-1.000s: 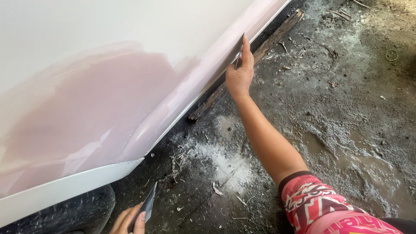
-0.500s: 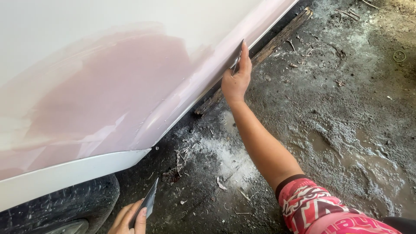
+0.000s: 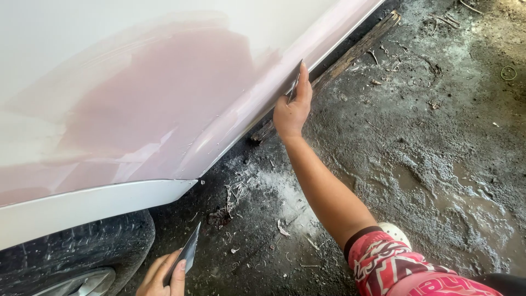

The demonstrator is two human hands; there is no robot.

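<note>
Dirt garage floor under a white car panel patched with pink filler.

Its lower edge slants up and to the right; the right hand, arm stretched out, pinches a thin scraper blade against that edge, while the left hand grips a second blade low beside the tyre.

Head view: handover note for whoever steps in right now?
Right hand: presses a thin spreader blade against the lower edge of the white car panel.
Left hand: holds a second flat blade low, beside the tyre, off the panel.
Done: a broad pinkish filler patch covers the panel.
Left: its edges look uneven; the lower lip is being worked.
</note>
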